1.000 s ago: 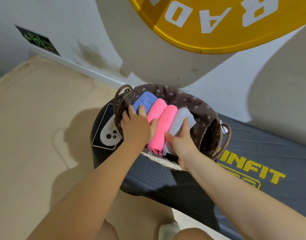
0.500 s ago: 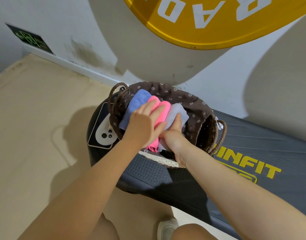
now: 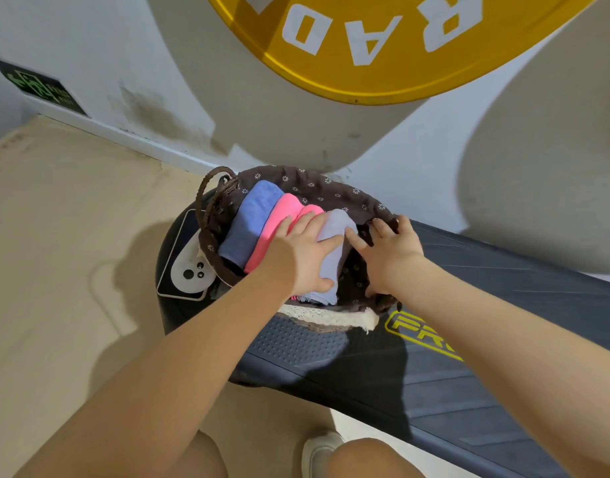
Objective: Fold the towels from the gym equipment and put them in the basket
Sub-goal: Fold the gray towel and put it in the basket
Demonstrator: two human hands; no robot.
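Observation:
A woven basket (image 3: 308,184) with a brown flowered liner stands on the front end of a black treadmill (image 3: 486,339). Inside lie rolled towels side by side: a blue towel (image 3: 251,222), a pink towel (image 3: 279,219), a second pink one mostly hidden, and a pale lilac towel (image 3: 332,250). My left hand (image 3: 301,255) lies flat, fingers spread, across the pink and lilac towels. My right hand (image 3: 391,253) rests on the basket's right rim and liner, fingers spread, beside the lilac towel.
A big yellow weight plate (image 3: 382,46) hangs overhead near the white wall. The treadmill's control panel (image 3: 188,263) sits left of the basket. Beige floor (image 3: 62,253) stretches to the left. My knees and a white shoe (image 3: 319,450) show at the bottom.
My left hand slid right from the blue and pink towels onto the pink and lilac ones. My right hand left the lilac towel and moved to the basket's right rim.

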